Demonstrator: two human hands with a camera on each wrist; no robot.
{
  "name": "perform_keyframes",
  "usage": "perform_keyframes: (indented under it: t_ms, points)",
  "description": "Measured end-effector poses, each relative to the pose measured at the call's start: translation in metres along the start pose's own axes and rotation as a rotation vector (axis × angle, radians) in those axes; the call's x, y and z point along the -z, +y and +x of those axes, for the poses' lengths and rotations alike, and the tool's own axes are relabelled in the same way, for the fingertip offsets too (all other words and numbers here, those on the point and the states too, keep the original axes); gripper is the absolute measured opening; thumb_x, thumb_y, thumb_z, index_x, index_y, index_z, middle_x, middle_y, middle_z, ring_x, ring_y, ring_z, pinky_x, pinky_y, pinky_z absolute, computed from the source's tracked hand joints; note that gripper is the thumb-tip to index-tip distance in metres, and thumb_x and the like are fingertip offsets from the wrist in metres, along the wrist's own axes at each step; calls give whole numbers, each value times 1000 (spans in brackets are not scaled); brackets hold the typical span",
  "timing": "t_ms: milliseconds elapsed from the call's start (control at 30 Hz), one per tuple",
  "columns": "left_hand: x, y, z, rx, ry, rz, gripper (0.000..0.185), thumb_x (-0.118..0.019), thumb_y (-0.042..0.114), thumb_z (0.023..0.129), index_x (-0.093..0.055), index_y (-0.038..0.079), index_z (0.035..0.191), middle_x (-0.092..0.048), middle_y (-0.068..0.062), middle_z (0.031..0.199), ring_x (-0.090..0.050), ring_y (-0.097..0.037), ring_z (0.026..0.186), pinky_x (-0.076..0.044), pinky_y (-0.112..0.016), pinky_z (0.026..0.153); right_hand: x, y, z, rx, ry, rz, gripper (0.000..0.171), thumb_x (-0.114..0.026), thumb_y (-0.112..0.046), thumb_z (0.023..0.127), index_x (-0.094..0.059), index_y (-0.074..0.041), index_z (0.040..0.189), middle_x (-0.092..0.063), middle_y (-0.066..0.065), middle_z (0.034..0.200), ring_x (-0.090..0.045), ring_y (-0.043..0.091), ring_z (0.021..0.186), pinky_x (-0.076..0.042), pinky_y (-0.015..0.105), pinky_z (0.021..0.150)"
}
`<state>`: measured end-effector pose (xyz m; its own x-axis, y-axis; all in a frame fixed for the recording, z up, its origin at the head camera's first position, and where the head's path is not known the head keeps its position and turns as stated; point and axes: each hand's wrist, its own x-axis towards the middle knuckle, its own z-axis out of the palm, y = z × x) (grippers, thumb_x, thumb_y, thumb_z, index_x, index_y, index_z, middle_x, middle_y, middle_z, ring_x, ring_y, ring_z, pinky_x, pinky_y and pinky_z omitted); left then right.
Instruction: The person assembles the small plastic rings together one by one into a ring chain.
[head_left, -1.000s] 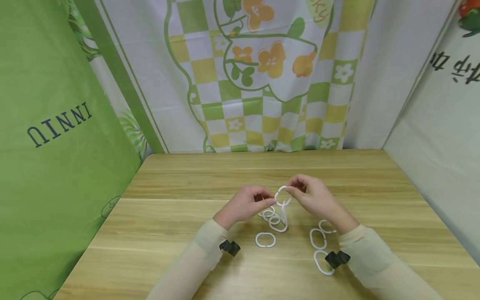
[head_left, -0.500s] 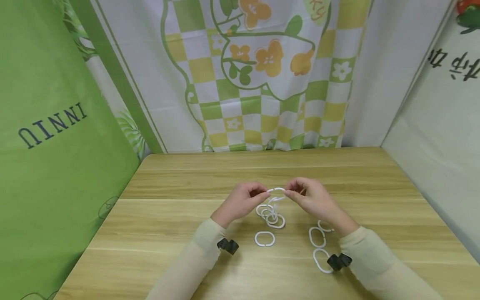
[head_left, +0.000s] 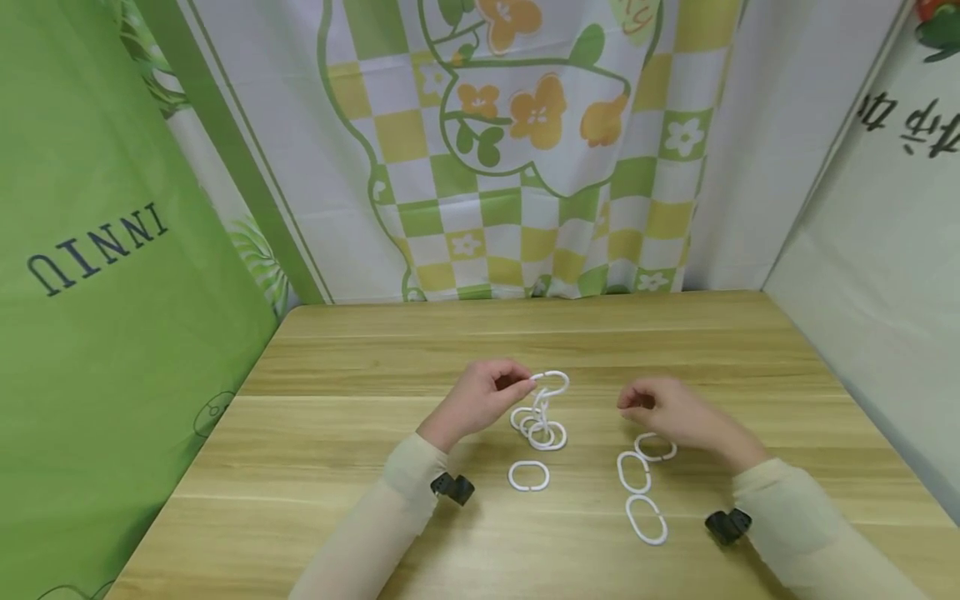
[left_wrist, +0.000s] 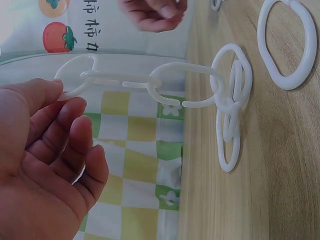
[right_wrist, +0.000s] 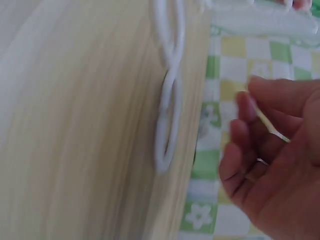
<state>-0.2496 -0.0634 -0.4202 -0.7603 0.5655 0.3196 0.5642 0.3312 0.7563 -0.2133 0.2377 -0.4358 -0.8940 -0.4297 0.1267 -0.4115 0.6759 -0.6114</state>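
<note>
Head view: the left hand (head_left: 480, 398) is pinching the top link of a white plastic ring chain (head_left: 542, 414), its lower links resting on the bench (head_left: 337, 433). The right hand (head_left: 667, 410) is hovering loosely curled, holding nothing, above loose rings (head_left: 636, 472).

Left wrist view: the chain (left_wrist: 200, 95) is looking light, stiff and smooth, best pinched at an end link.

Right wrist view: blurred; the fingers (right_wrist: 260, 130) are probably gripping nothing.

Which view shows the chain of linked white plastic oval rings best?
Left wrist: the chain of linked white plastic oval rings fills the frame, each link distinct, its top ring pinched by the left hand. Head view shows the chain whole but small. Right wrist shows only blurred loose rings, not clearly the chain.
</note>
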Motion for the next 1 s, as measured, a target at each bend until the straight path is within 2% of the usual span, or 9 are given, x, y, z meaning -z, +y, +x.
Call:
perform_keyframes:
  t_ms: [167,300,400,567,767,900,1000]
  points:
    - [2,1,-1,5,-2,14,19,-60,28,89,-67,10,92,-59,8,77,-52,-8,64,-45,-24,54,5,14,-6,-57,-157,-57,12,-66,-5,77,-64,-12,87,-59,-5,78,-53,10,73,-45,29,65]
    - [2,0,-1,2,-5,25,18,-60,29,88,-67,12,91,-59,8,77,-52,-8,64,-45,-24,55,3,16,-6,-90,-241,-67,16,-69,-6,75,-64,-17,85,-59,-6,81,-54,14,78,-44,34,70]
    - [0,-1,0,-11,-6,37,19,-60,31,88,-67,13,91,-60,9,77,-52,-7,64,-46,-23,55,-1,17,-5,-103,-275,-69,18,-69,-4,75,-61,-19,82,-58,-6,80,-52,14,78,-43,34,69]
    - [-2,-3,1,-33,-20,28,20,-60,29,88,-68,11,91,-60,9,75,-52,-7,63,-45,-23,54,-6,17,-6,-81,-313,-134,19,-69,-4,76,-56,-18,74,-52,-6,70,-48,11,66,-40,29,58]
    - [-4,-6,1,-49,-28,25,22,-59,31,89,-67,10,91,-59,9,75,-51,-7,62,-45,-23,53,-7,11,-8,-74,-307,-171,17,-62,-5,82,-53,-17,75,-50,-6,69,-46,10,64,-39,27,56]
    - [-4,-5,1,-52,-26,39,21,-60,30,89,-68,11,91,-58,9,75,-51,-7,62,-45,-23,53,-5,4,-4,-62,-242,-113,11,-61,-8,84,-53,-15,81,-51,-4,71,-48,11,66,-40,27,58]
    - [-4,-3,1,-55,-23,53,18,-60,29,88,-68,13,89,-58,9,75,-51,-7,62,-44,-22,53,-1,-5,1,-33,-175,-76,7,-59,-8,86,-59,-12,92,-53,-3,76,-49,11,70,-42,28,61]
